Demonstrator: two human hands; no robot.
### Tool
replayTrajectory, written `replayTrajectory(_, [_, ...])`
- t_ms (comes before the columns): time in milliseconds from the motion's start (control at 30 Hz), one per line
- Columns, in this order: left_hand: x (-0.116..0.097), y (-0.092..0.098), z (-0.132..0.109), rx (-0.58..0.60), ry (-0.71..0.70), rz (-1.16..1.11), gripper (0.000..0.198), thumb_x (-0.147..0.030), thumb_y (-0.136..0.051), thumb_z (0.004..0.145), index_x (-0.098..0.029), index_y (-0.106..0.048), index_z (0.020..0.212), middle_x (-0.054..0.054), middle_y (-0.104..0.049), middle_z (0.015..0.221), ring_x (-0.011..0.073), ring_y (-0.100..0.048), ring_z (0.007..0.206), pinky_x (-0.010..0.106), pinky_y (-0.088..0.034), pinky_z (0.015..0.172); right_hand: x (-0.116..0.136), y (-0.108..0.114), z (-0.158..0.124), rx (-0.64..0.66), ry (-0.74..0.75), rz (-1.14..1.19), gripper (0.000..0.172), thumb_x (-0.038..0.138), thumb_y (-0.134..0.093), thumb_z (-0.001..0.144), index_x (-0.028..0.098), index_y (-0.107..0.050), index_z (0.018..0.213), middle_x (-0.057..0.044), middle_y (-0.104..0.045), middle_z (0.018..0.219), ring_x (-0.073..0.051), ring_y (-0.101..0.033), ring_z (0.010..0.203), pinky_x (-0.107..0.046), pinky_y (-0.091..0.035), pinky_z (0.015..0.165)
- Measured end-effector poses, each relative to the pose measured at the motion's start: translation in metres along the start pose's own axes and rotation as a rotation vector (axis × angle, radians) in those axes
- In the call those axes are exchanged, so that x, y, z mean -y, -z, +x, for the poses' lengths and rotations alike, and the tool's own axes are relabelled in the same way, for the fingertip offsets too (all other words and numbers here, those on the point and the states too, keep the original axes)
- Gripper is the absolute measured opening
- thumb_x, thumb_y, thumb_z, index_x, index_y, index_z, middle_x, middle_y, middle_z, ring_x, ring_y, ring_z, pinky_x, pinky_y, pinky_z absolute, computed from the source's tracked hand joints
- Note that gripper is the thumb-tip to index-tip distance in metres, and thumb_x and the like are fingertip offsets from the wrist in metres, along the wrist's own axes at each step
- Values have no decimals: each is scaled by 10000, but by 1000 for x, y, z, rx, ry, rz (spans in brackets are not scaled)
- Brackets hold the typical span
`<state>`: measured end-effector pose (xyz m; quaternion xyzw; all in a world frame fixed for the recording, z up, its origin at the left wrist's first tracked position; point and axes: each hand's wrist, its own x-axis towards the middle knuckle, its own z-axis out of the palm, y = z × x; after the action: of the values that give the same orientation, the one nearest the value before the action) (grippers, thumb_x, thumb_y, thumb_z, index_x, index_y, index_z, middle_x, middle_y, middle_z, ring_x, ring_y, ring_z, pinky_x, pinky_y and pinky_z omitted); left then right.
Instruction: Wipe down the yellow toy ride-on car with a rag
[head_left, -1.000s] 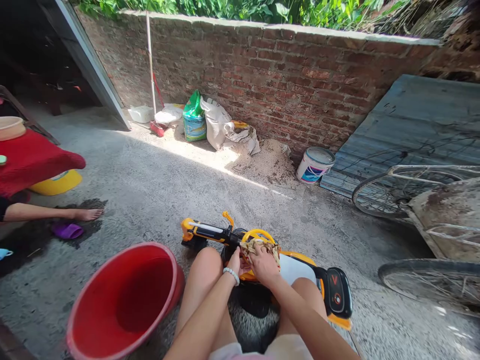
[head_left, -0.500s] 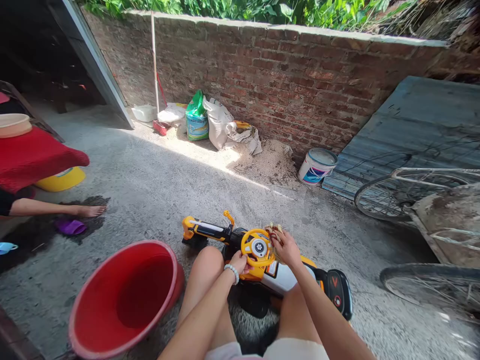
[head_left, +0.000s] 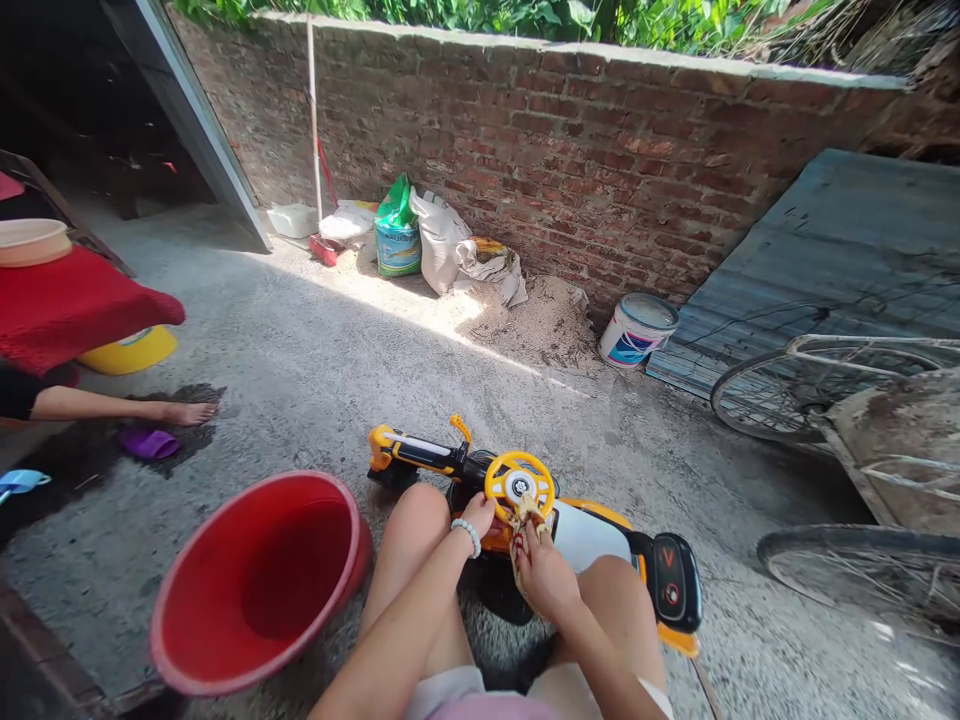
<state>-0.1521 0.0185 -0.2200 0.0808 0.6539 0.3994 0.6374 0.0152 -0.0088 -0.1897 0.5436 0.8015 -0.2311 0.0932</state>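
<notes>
The person's bare knees [head_left: 415,525] are spread at the near side of the toy [head_left: 592,540], both forearms reaching between and over them. The right hand [head_left: 547,575] is clamped on a crumpled rag [head_left: 517,550], its fingers bunched together with little gap, pressing the cloth to the lower edge of the yellow wheel [head_left: 520,487]. Cloth pokes out past the fingertips, toward the hub. The left hand [head_left: 480,514], a pale bracelet [head_left: 469,535] at its wrist, is closed on the wheel's lower left rim, thumb on the near side; its other fingertips are hard to make out, so how tightly they wrap is uncertain. The two hands are near each other but apart, and the rag is in the right one alone

To the left of the knees stands a red tub [head_left: 187,600], near the toy's boom [head_left: 420,453]. Beyond it, at the left, another person's bare foot [head_left: 193,412] rests on wet ground just beside a purple slipper [head_left: 150,442]. At the right is a cart [head_left: 885,430] with spoked wheels. Farther off, a bucket [head_left: 637,330], a grain heap [head_left: 547,320] and sacks [head_left: 439,240] sit along the brick wall [head_left: 600,170]
</notes>
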Motion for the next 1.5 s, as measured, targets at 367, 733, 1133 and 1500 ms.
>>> replayTrajectory(367, [3, 0, 4, -43, -23, 54, 132, -297, -588, 1034, -180, -610, 1091, 41, -760, 881, 124, -710, 629, 226, -541, 642, 17, 36, 17, -204, 71, -114, 490, 316, -445, 1032, 259, -529, 1511, -178, -537, 1481, -277, -675, 1151, -374, -560, 904])
replayTrajectory(733, [3, 5, 4, -35, -25, 106, 136, -306, -610, 1027, -172, -632, 1025, 26, -736, 835, 89, -635, 563, 216, -564, 638, 10, 53, 38, -40, 266, -475, 413, 211, -376, 1035, 196, -572, 1399, -192, -605, 1279, -302, -642, 1097, -394, -548, 838])
replayTrajectory(1133, [6, 3, 10, -2, -28, 45, 165, -319, -590, 1031, -199, -616, 1141, 70, -794, 1041, 54, -487, 441, 226, -522, 570, -33, 88, 58, -196, -119, -163, 371, 324, -369, 1064, 252, -662, 1281, -108, -612, 1267, -194, -683, 959, -283, -491, 769])
replayTrajectory(1500, [5, 3, 12, -49, -37, 99, 154, -331, -619, 1025, -178, -620, 1046, -26, -664, 681, 70, -515, 451, 216, -502, 594, 21, 65, 61, -21, 214, -438, 482, 238, -443, 1015, 171, -498, 1489, -230, -564, 1386, -257, -674, 1013, -378, -555, 827])
